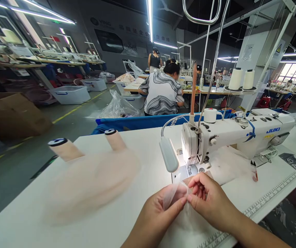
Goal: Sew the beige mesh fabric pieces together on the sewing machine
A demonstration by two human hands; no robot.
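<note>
My left hand (160,210) pinches a sheer whitish fabric (172,193) between thumb and fingers; part of the cloth lies over its palm. Close against it, my right hand (207,198) grips the same fabric with thumb and fingertips. Both hands are just in front of the needle area of a white sewing machine (230,134), whose lamp (169,155) lights the needle plate. More sheer cloth (230,165) lies under the machine arm. Small thread snips (254,171) with a reddish end rest to the right of that cloth.
On the white table (127,213), a blurred pile of pale peach fabric (93,182) lies left, with two thread cones (65,150) behind it. A ruler strip (269,196) runs along the front edge. A co-worker (160,89) sits beyond the blue cloth edge (137,123).
</note>
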